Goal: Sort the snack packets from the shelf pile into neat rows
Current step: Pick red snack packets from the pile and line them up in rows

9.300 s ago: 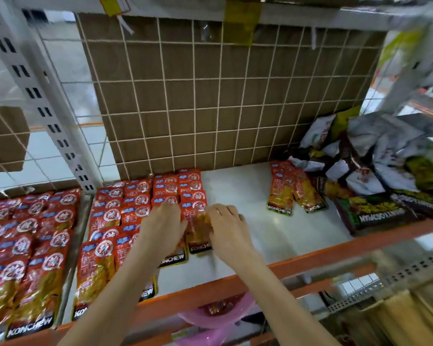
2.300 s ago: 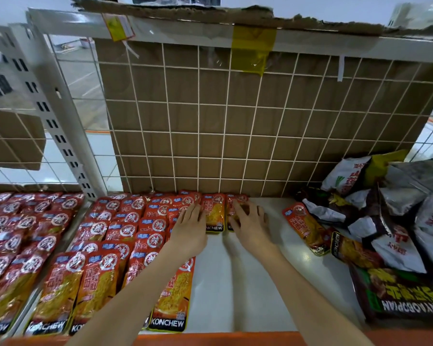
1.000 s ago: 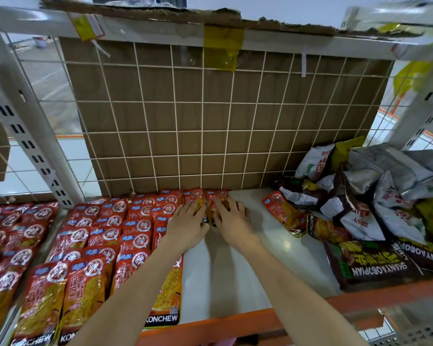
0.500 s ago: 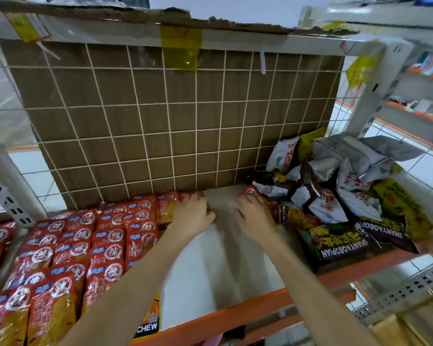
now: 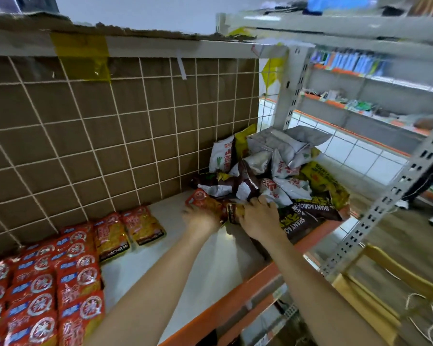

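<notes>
A loose pile of snack packets [image 5: 273, 168] lies at the right end of the white shelf [image 5: 210, 258]. Both my hands are at its left edge. My left hand [image 5: 200, 219], blurred, holds a red-orange packet [image 5: 201, 199] that lies in front of the pile. My right hand [image 5: 259, 218] curls over a second orange packet with a black end strip [image 5: 232, 213], its fingertips against the pile. Neat rows of red packets [image 5: 48, 283] fill the shelf's left side. Two orange packets [image 5: 128, 228] lie at the back of the newest row.
A brown cardboard sheet behind a white wire grid [image 5: 125, 136] closes the back. The orange shelf rail [image 5: 235, 293] runs along the front. A grey perforated upright [image 5: 385, 208] stands on the right, and beyond it are other shelves [image 5: 373, 101].
Both hands left the back of the red rows and moved right to the pile's edge. They now hold the two orange packets there. My view has swung to the right.
</notes>
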Demonstrator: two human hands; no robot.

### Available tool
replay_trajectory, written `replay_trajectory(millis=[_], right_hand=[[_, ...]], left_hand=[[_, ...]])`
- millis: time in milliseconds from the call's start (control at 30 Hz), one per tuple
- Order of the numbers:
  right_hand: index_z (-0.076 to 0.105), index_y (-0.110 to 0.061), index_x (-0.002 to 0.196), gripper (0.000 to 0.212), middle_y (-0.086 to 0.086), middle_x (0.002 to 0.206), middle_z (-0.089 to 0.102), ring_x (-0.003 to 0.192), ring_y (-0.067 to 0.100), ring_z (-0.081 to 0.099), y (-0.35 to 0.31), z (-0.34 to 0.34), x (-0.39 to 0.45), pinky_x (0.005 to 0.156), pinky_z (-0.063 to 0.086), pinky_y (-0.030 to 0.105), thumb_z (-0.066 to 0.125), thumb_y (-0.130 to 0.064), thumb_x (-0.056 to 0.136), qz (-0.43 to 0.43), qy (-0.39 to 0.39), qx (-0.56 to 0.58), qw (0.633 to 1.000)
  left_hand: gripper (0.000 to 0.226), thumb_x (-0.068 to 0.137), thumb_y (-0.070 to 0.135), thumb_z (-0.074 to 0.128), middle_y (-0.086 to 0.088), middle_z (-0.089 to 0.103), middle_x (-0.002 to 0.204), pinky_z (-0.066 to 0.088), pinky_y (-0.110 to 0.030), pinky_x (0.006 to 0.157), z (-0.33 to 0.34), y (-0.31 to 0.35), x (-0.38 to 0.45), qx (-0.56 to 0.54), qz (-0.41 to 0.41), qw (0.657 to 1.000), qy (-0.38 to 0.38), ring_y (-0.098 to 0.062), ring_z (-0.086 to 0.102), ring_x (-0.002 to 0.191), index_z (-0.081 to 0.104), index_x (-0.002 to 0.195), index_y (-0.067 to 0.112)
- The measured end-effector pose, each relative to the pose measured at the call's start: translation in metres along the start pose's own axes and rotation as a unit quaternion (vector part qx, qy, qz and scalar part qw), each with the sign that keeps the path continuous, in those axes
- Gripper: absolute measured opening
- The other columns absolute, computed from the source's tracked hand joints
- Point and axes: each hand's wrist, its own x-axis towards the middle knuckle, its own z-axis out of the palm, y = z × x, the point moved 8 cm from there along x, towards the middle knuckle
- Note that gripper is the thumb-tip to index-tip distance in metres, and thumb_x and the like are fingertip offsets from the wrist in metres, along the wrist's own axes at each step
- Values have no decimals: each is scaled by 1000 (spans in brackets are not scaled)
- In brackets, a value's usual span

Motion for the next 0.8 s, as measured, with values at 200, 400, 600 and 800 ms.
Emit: replay_trajectory(millis=[200,400,600,800], right_hand=[[43,-14,138,45,10,143,41,136,29,29,11,14,14,109,25,46,43,-29,95,30,-105,24,994],[38,-24,141,51,8,141,40,133,30,32,16,24,22,107,27,47,51,-34,93,31,-122,52,991],[23,-42,145,56,13,141,31,132,40,27,10,26,16,108,25,47,47,-33,95,15,-118,75,990],[33,-35,141,51,19,144,26,131,49,21,-10,24,11,105,30,48,52,-37,94,-6,-141,123,982]], left_hand=[[78,96,34,49,-25,5,154,6,-42,116,-8,-12,6,-12,-6,999,53,-37,8,143,3,146,-3],[78,90,30,57,-26,17,150,14,-43,114,-17,-18,13,-223,-35,967,117,-39,18,139,13,143,-6],[62,89,10,55,-14,57,110,44,-34,77,-23,-20,16,-358,96,921,123,-35,57,102,17,138,5],[55,89,6,57,-3,50,103,42,-32,79,-37,-45,10,-423,121,891,113,-23,54,102,27,134,7]])
